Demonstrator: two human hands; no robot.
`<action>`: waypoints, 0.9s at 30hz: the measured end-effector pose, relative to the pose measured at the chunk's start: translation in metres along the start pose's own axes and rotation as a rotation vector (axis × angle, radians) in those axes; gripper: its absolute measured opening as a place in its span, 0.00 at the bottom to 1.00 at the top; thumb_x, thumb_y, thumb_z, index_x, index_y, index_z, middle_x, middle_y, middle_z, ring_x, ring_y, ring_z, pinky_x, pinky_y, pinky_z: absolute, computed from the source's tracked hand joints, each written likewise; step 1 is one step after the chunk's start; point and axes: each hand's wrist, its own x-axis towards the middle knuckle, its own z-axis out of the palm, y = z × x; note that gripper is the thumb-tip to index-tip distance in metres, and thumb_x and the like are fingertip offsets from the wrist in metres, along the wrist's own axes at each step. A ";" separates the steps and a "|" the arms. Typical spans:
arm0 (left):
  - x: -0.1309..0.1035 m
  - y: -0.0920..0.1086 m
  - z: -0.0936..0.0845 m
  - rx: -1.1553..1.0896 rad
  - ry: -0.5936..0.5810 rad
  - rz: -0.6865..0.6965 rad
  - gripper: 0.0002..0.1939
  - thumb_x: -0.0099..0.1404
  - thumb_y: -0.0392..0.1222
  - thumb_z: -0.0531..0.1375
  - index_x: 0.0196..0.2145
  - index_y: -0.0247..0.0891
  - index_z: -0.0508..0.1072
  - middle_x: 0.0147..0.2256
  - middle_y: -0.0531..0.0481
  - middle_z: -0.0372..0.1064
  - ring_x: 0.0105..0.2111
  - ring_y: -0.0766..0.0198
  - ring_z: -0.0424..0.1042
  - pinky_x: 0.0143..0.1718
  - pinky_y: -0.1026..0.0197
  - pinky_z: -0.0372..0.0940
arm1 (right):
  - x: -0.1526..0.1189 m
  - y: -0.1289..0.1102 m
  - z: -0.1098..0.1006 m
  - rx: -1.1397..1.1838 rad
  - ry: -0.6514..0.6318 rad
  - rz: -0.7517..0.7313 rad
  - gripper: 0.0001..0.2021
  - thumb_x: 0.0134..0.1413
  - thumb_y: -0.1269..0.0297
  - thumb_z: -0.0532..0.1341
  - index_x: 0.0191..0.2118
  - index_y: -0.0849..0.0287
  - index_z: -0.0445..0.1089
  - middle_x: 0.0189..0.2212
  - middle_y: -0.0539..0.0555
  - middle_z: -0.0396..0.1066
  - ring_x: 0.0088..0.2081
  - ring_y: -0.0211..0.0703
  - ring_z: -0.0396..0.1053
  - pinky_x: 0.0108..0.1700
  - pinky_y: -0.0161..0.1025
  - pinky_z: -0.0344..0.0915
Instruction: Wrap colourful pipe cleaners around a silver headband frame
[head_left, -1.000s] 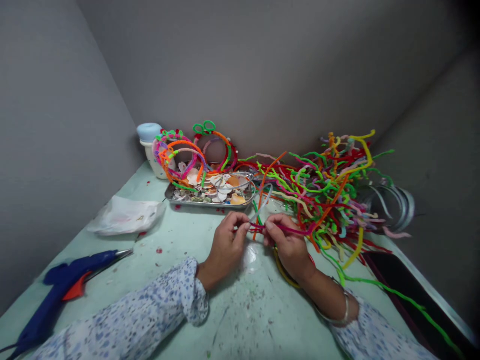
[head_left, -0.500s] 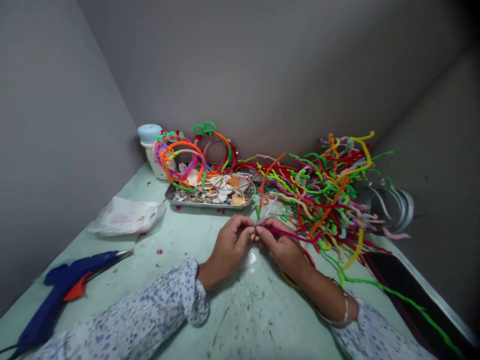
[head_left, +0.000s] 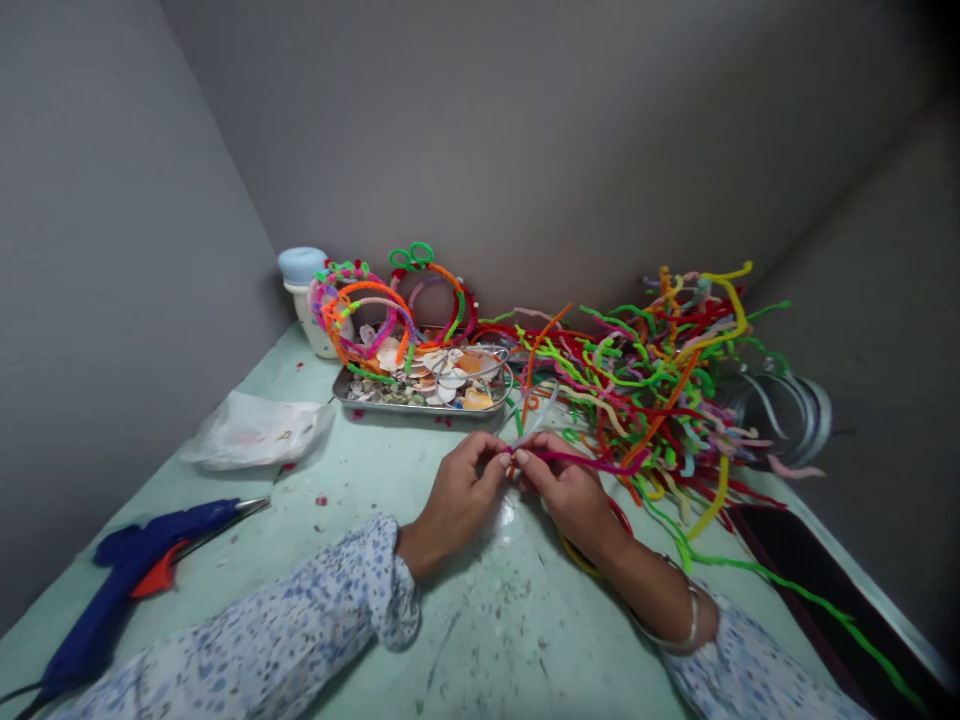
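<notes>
My left hand [head_left: 461, 490] and my right hand [head_left: 566, 495] meet over the middle of the table, thumbs and fingertips pinched close together. Between them is a magenta pipe cleaner [head_left: 596, 461], which runs out to the right past my right fingers. A pale grey strip [head_left: 541, 416] rises behind the fingertips; it looks like part of a headband, and its lower part is hidden by my hands. Green and orange pipe cleaners stick up or lie just behind the fingers. The left fingertips hide the magenta end.
A metal tray [head_left: 420, 408] of shells with decorated headbands [head_left: 373, 290] stands behind. To the right lies a tangled heap of pipe cleaners [head_left: 645, 370], with grey headbands [head_left: 814, 415] and a dark flat phone-like object [head_left: 810, 580]. At left are a glue gun [head_left: 112, 590], plastic bag [head_left: 255, 432] and lidded cup [head_left: 309, 315].
The magenta pipe cleaner's outer part has shifted up slightly, and my right fingers have moved a little. Both hands stay pinched together at the same place; the whole view moved slightly.
</notes>
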 end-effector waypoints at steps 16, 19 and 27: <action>0.001 0.001 0.002 0.091 0.027 0.035 0.05 0.66 0.38 0.56 0.32 0.37 0.70 0.31 0.51 0.69 0.32 0.63 0.68 0.36 0.61 0.63 | -0.001 -0.001 0.001 -0.141 0.051 -0.035 0.09 0.56 0.58 0.60 0.29 0.56 0.67 0.23 0.49 0.68 0.26 0.40 0.65 0.29 0.36 0.61; 0.001 0.001 0.002 0.130 0.020 0.050 0.05 0.66 0.38 0.55 0.32 0.38 0.70 0.30 0.51 0.69 0.32 0.63 0.68 0.35 0.61 0.63 | -0.002 -0.001 0.001 -0.174 0.068 -0.048 0.09 0.55 0.59 0.59 0.27 0.56 0.66 0.22 0.49 0.68 0.26 0.41 0.65 0.29 0.37 0.61; 0.001 0.003 0.003 0.217 0.019 0.096 0.06 0.65 0.36 0.55 0.31 0.38 0.69 0.30 0.50 0.69 0.32 0.62 0.67 0.35 0.60 0.62 | -0.001 -0.003 0.002 -0.210 0.097 -0.013 0.08 0.52 0.60 0.58 0.25 0.56 0.65 0.22 0.50 0.67 0.25 0.41 0.64 0.28 0.37 0.60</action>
